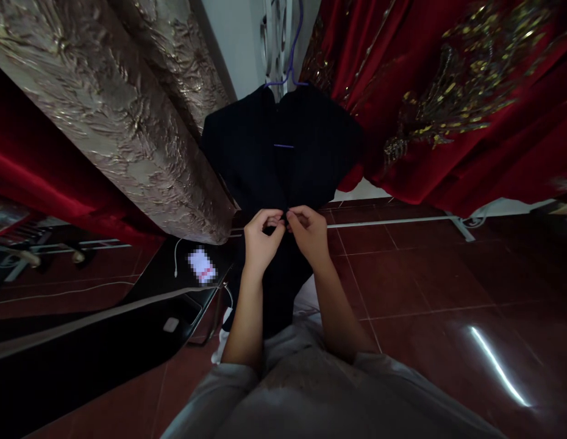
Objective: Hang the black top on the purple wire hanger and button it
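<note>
A dark garment (238, 146), near black and open at the neck like a shirt or jacket, hangs in front of me on a purple hanger (290, 78). My left hand (264, 235) pinches the front edge of the garment about halfway down, thumb and forefinger together. Close beside it, my right hand (308, 231) pinches the facing front edge. The fingertips of both hands nearly meet at the front opening. Any button or fastener between them is too dark and small to make out. Below my hands the garment's lower part falls towards my lap.
Left of the garment hangs beige textured fabric (128, 122). Red cloth with gold sequins (430, 110) hangs at the right. A black table (141, 329) on the left bears a blurred-out phone (202, 266) and a white cable (176, 256). A white metal rack foot (461, 228) stands on red tiles (402, 274).
</note>
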`<state>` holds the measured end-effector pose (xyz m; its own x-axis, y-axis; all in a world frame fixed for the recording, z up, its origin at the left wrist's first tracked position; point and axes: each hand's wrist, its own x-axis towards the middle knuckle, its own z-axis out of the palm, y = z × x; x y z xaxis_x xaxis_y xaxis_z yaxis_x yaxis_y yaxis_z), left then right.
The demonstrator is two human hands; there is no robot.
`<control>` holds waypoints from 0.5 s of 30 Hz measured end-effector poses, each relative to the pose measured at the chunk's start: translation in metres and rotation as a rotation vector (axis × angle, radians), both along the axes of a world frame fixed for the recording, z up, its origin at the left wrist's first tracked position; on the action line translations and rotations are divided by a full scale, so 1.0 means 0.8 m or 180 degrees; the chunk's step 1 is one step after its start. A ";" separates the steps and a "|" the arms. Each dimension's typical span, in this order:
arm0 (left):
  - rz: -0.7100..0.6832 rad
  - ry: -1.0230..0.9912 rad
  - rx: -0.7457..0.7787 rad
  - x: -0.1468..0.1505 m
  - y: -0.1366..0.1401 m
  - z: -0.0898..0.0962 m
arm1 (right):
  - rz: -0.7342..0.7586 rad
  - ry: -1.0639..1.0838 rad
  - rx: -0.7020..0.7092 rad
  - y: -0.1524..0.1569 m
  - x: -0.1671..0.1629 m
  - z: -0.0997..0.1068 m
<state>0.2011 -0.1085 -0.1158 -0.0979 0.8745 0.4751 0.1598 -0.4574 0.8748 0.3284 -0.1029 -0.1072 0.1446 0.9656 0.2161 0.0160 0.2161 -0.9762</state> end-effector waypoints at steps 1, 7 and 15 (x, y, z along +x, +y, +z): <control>0.0033 -0.0031 -0.0024 -0.002 0.001 -0.001 | 0.0045 0.0000 -0.0001 0.000 -0.001 0.003; 0.0155 -0.0203 -0.0200 -0.010 0.004 -0.002 | 0.0868 0.0602 -0.0810 0.004 0.000 0.030; 0.0297 0.0018 -0.0491 0.016 0.032 -0.030 | 0.0443 0.1203 -0.0155 0.125 -0.010 0.147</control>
